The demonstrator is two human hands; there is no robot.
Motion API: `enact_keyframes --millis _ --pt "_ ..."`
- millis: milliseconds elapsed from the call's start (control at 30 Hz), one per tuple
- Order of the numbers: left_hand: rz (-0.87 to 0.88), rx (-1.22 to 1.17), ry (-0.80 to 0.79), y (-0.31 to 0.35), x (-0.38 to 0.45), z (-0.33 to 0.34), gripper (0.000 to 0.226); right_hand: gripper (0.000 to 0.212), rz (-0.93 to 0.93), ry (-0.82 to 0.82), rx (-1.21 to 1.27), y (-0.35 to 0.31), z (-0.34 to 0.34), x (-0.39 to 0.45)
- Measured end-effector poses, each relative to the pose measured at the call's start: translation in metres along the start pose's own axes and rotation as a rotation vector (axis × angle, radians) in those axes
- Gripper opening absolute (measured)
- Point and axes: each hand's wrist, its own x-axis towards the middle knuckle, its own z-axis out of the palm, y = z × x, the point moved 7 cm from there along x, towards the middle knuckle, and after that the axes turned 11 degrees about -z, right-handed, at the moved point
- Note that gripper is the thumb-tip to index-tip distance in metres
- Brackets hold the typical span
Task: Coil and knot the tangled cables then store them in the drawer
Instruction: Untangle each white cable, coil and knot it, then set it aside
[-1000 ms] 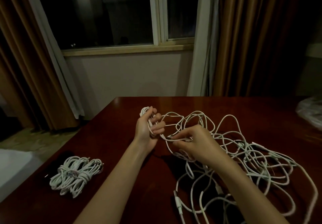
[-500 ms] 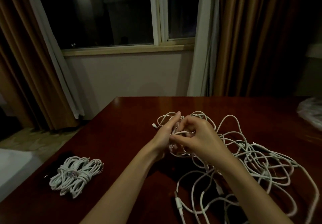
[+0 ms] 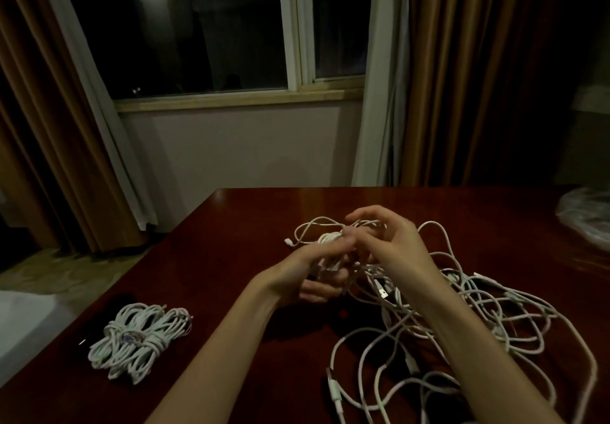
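Left hand [image 3: 310,278] curled round a small white coil [image 3: 330,252] mid-table, gripping it tight. Right hand [image 3: 392,245] just beside, fingers bent over the same coil, touching strands; can't tell whether actually pinching one. Loose plug end [image 3: 288,242] sticking out left of the coil. Big tangled cables [image 3: 495,318] sprawled on the dark wooden table [image 3: 231,258], right and near side. Finished knotted bundle [image 3: 138,338] sitting near left, well apart. Plastic bag [image 3: 587,219] at far right edge.
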Motion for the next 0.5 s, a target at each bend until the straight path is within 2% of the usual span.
enact_keyframes --millis 133,267,500 --pt "-0.08 0.051 -0.058 -0.008 0.003 0.001 0.039 0.01 0.023 0.051 -0.05 0.004 -0.002 0.001" --pt "-0.118 -0.023 -0.083 -0.013 0.004 -0.004 0.033 0.009 0.038 0.076 -0.06 0.005 -0.004 0.003" --pt "-0.024 -0.172 -0.126 -0.007 0.003 -0.01 0.032 0.011 -0.007 0.057 -0.139 0.004 -0.006 0.004"
